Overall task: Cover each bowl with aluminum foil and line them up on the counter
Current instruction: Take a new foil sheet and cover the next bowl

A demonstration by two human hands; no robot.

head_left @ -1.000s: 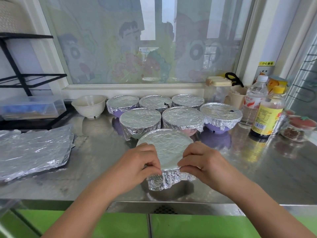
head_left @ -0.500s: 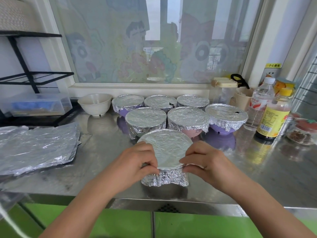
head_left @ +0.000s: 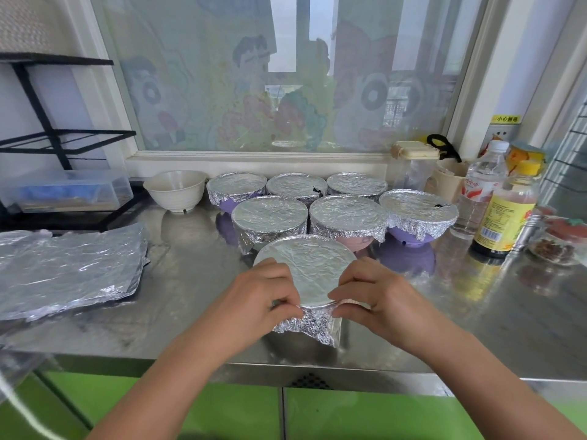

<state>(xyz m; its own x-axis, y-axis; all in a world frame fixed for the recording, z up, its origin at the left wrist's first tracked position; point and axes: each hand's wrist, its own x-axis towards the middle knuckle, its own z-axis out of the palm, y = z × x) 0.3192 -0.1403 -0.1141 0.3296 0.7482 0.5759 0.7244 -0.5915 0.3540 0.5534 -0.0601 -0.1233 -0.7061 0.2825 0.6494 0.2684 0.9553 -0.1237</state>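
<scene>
Crimping is the step in hand. The left grip (head_left: 263, 300) and right grip (head_left: 378, 296) both pinch the foil (head_left: 305, 325) at the near rim of the front bowl (head_left: 309, 268), fingers and thumbs curled onto the crumpled skirt. The fingertips sit close together, but I cannot tell whether they touch. The bowl stands on the bench (head_left: 476, 312), directly beyond both grips, and its top is already drawn flat.

Below the right grip's thumb a corner of foil hangs lower than the rest. I judge the next move is to press that flap in and work the pinch round the sides. That calls for light pressure, since two of the covered bowls (head_left: 270, 217) already show small tears. After that this bowl must join the line.

One white bowl (head_left: 174, 190) is bare, well beyond and left of the left grip. Spare sheets (head_left: 70, 268) lie flat to that grip's left, within an easy reach.

Room is tight ahead. Six covered bowls stand in two rows just beyond the front bowl, and the closest ones nearly meet its far rim. A push forward would likely knock them. The bench edge (head_left: 317, 366) runs close under both wrists, so pulling back offers little room. Right of the right grip the bench lies open as far as the bottles (head_left: 505, 217). Left of the left grip there is a free strip before the sheets.
</scene>
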